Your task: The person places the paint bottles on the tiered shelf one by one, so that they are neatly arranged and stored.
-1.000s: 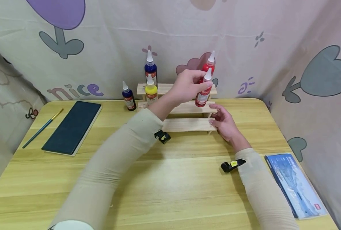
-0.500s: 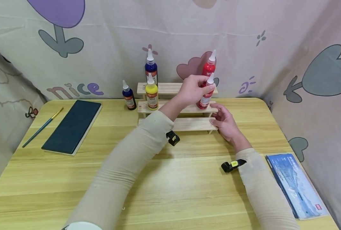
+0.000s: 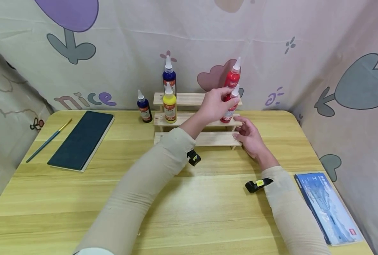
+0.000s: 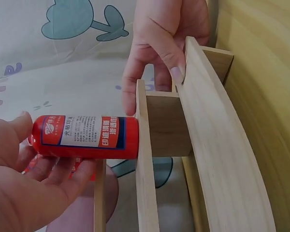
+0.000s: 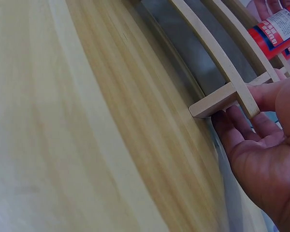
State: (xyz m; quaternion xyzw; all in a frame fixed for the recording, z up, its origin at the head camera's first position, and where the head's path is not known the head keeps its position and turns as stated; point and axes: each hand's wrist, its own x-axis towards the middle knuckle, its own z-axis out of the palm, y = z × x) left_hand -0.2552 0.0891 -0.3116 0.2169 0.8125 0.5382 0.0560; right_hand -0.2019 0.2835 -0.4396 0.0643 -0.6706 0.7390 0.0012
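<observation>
In the head view my left hand (image 3: 217, 106) pinches a red squeeze bottle (image 3: 229, 112) with a white nozzle near its top. The bottle stands at the right end of the middle tier of a wooden three-step rack (image 3: 208, 139); in the left wrist view its base touches the board. My right hand (image 3: 251, 138) grips the rack's right end, its thumb on the lowest tier. Right behind, on the top tier, stands another red bottle (image 3: 232, 78). A yellow bottle (image 3: 170, 108) occupies the middle tier's left end, with a blue bottle (image 3: 169, 78) above it on the top tier.
Left of the rack a small dark blue bottle (image 3: 144, 109) stands on the table (image 3: 208, 212). Farther left lie a dark notebook (image 3: 80, 140) and a paintbrush (image 3: 48, 141). A blue booklet (image 3: 327, 207) lies at the right edge. Printed cloth (image 3: 128, 46) hangs behind the table.
My left hand has moved down and slightly right, lowering the red bottle from above the middle tier onto its right end. My right hand has stayed on the rack.
</observation>
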